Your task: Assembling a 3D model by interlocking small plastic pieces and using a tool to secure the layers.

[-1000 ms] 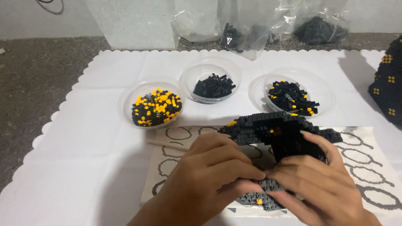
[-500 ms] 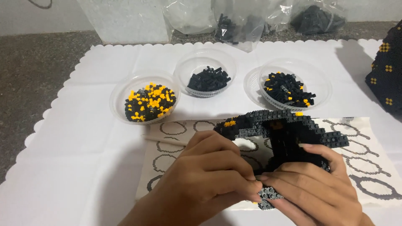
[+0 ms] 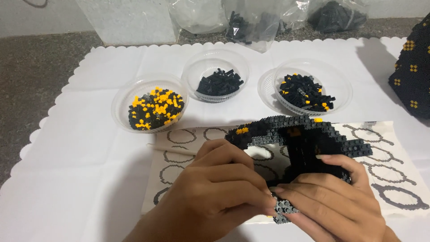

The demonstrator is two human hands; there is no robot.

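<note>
A hollow black model of tiny plastic bricks with orange studs (image 3: 304, 139) is gripped by the left hand (image 3: 219, 188) and right hand (image 3: 331, 197), fingers closed on its lower edge.

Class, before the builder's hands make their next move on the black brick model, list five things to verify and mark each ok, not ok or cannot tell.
1. Both hands on the brick model: ok; the left hand and right hand grip its lower front.
2. Small grey piece pinched at the fingertips: ok, it shows between both hands.
3. Piece seated fully on the model: cannot tell, the fingers hide the joint.
4. Printed sheet under the work: ok, flat on the white mat.
5. Three bowls within view: ok; the yellow-and-black bowl, the black-brick bowl and the mixed bowl stand upright behind.
</note>
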